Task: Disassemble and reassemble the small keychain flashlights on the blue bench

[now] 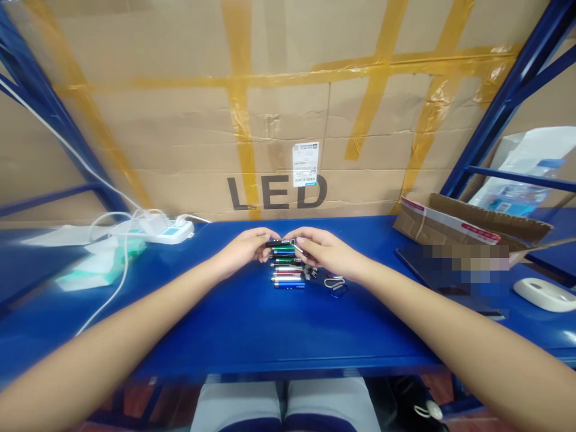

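Note:
My left hand and my right hand meet at the middle of the blue table, both with fingers closed on a slim black keychain flashlight. It lies crosswise between my fingertips, at the far end of a row of similar tubes. Below it, several such flashlights in green, blue, silver and red are lined up side by side; a blue one is nearest me. Small metal clips, among them a silver carabiner and a blue carabiner, stick out at the row's right end.
A white power strip with cables lies at the left, beside a greenish plastic packet. At the right are an open cardboard box, a dark flat object and a white mouse. A large taped carton stands behind.

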The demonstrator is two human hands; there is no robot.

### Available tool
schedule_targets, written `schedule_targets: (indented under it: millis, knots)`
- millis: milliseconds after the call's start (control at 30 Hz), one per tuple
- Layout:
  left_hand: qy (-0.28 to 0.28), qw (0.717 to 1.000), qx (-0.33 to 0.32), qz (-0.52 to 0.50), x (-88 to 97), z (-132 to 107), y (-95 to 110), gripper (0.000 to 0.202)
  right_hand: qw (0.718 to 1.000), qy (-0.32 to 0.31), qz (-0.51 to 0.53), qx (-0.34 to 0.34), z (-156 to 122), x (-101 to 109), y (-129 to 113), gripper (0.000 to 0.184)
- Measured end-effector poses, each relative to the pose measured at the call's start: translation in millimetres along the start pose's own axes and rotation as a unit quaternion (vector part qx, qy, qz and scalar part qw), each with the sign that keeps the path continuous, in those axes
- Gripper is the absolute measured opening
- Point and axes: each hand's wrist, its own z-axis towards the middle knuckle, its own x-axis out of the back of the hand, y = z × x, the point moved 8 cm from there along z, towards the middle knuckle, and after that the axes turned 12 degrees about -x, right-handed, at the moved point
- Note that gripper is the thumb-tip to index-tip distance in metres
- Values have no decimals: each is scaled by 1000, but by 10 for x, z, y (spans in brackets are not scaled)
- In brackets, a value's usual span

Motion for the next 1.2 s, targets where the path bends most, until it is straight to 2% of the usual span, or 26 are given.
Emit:
schedule_targets:
  millis: [67, 100, 167, 267, 433, 500, 567, 667, 733, 800, 900, 1000, 1100, 1200]
  knots:
    - [4, 998, 49, -36, -87, -59, -41, 20, 1000, 1, 31, 3, -21, -3, -17, 19]
    - [-13, 997, 58, -53, -166, -84, -27, 20, 999, -1, 40, 5, -32, -9, -24, 19]
    - [-55, 994, 64, -63, -323, -131, 17, 25, 999, -11, 49, 7, -53, -40, -33, 20]
    - [-99, 993, 56, -29, -460, -185, 80, 38, 999, -26, 37, -4, -72, -102, -25, 29]
    - [-81, 993, 80, 40, -410, -228, 73, 39, 999, 1, 4, -32, -52, -63, 25, 35]
    - [-82, 990, 48, 103, -379, -216, 111, 35, 999, 9, 9, -30, -33, -25, 42, 33]
    - [-87, 981, -24, 174, -372, -194, 201, 30, 999, 16, 15, -31, -14, 5, 66, 28]
    - [-84, 947, -123, 284, -370, -190, 324, 27, 999, 28, 4, -29, 3, 27, 95, 19]
    - [-71, 930, -138, 332, -347, -191, 345, 30, 998, 39, -38, -28, 3, 22, 104, 17]
    - [-55, 929, -125, 344, -308, -184, 334, 33, 993, 44, -102, -27, -9, 1, 98, 20]
    - [-40, 941, -94, 323, -256, -161, 281, 34, 971, 51, -234, 14, -63, -49, 4, 22]
    - [-49, 963, -75, 253, -251, -137, 205, 35, 925, 53, -369, 68, -135, -120, -112, 23]
    - [-62, 981, -54, 174, -271, -129, 130, 37, 903, 38, -422, 68, -169, -159, -124, 24]
    - [-64, 984, -50, 155, -285, -138, 120, 38, 891, 23, -449, 62, -180, -185, -98, 24]
